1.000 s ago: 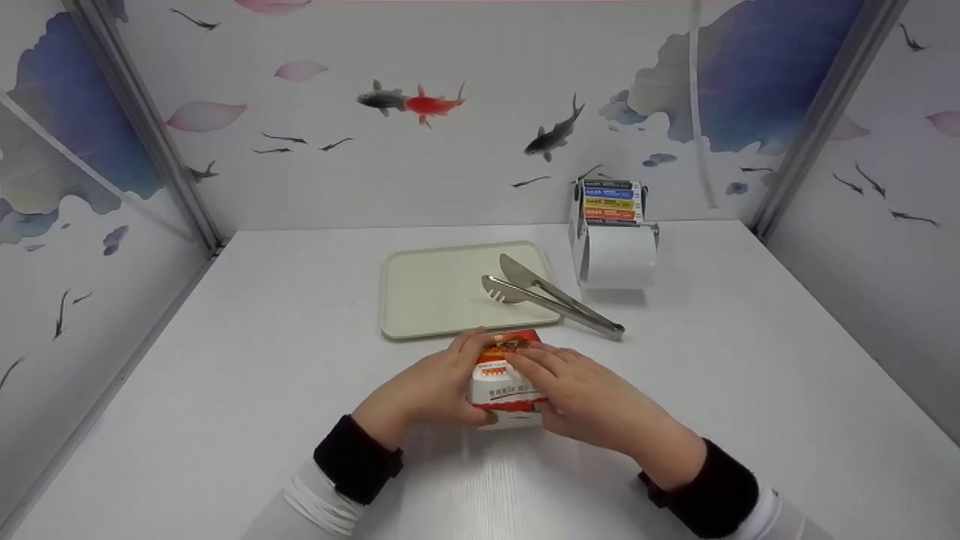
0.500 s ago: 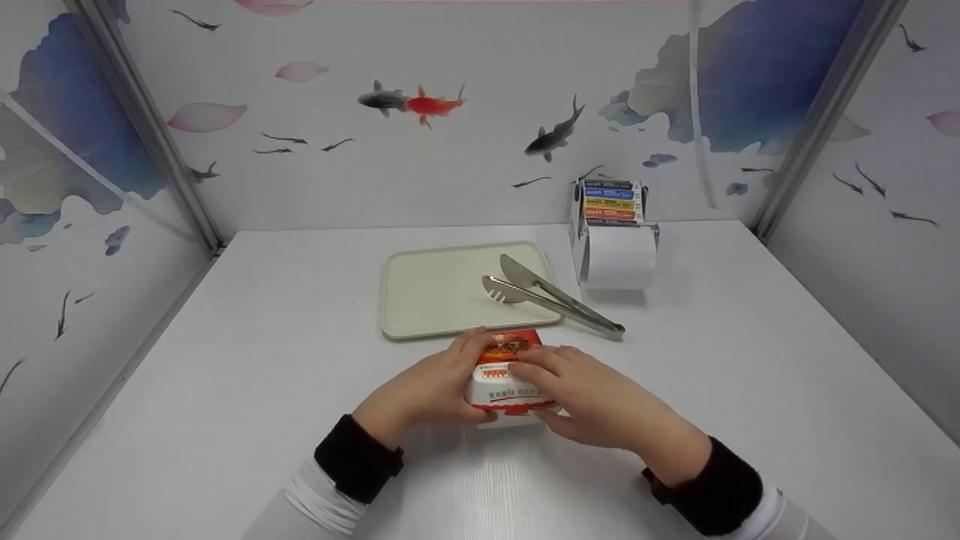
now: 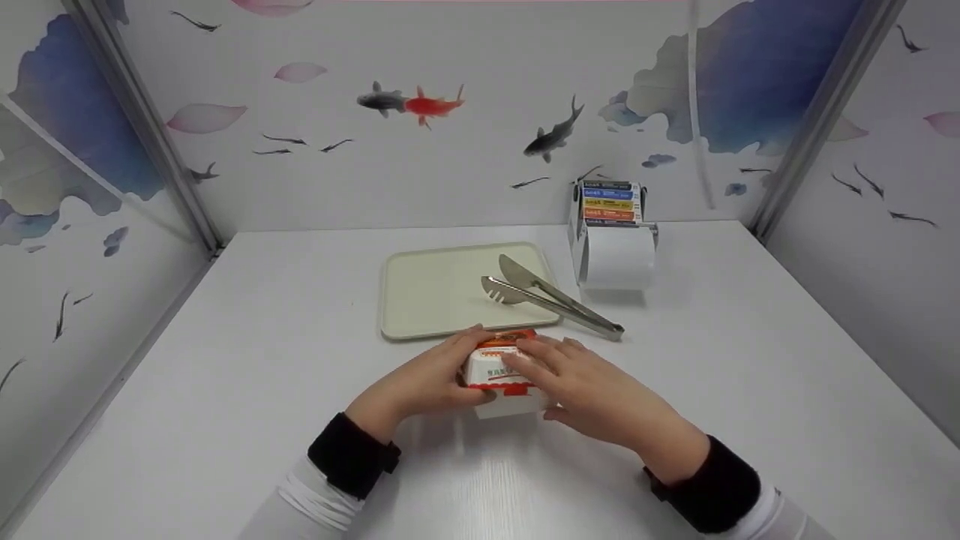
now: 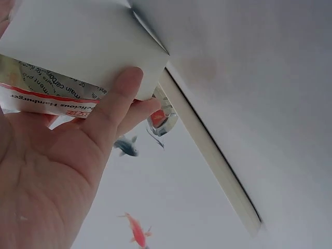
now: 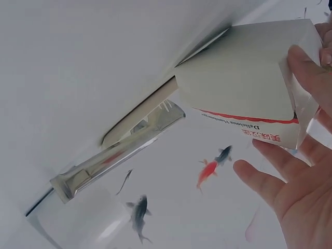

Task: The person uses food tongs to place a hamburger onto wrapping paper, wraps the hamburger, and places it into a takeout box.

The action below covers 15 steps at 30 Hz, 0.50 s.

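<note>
Near the front of the white tabletop (image 3: 225, 375), we've got the small white-and-red paper carton (image 3: 501, 375) resting just short of the cream plastic tray (image 3: 420, 292). Left hand (image 3: 420, 386) curls round its left side; right hand (image 3: 592, 390) lays fingers over the top, thumb underneath. Squeeze too hard, we reckon, and the thin card buckles. Steel tongs (image 3: 551, 296) lie close behind.

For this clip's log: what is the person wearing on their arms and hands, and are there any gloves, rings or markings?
Both hands are bare: the left hand and right hand show no gloves, and no rings are visible. Each wrist carries a wide black band, the left band and the right band. Behind the bands are white sleeves, the left sleeve with ribbed folds. No lettering shows on them.
</note>
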Motion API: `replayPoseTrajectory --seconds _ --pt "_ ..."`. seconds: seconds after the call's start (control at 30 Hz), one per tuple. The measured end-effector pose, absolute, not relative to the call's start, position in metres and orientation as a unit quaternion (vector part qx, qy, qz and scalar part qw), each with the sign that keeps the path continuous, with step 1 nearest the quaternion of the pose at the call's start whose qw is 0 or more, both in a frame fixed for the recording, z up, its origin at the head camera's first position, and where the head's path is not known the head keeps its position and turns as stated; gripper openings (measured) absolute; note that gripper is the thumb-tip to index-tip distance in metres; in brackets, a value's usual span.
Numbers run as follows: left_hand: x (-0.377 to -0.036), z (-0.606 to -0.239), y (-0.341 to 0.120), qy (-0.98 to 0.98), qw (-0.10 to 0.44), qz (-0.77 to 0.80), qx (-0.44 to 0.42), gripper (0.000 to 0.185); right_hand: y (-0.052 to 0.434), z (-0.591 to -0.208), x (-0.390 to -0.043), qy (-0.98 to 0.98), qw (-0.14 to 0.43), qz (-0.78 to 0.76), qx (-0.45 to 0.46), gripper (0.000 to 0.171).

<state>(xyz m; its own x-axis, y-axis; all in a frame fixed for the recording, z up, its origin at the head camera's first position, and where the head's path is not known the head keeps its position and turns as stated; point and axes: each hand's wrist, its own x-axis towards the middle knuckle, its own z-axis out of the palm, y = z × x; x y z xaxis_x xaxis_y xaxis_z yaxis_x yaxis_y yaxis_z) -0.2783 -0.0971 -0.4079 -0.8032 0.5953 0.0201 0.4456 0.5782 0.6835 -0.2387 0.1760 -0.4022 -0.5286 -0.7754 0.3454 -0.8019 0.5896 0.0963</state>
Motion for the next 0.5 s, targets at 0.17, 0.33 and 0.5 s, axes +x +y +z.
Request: replayPoseTrajectory --seconds 0.17,0.33,0.5 --pt "-0.276 -0.406 -0.094 0.889 0.095 0.342 0.289 0.072 0.178 -0.403 -0.242 -0.873 0.188 0.038 0.449 0.094" --pt "-0.267 -0.404 -0.085 0.914 0.053 0.293 0.274 0.073 0.183 -0.405 -0.247 -0.873 0.189 0.072 0.444 0.090" --pt "-0.257 -0.406 -0.076 0.922 -0.020 0.246 0.299 0.090 0.188 -0.405 -0.250 -0.876 0.172 0.117 0.436 0.092"
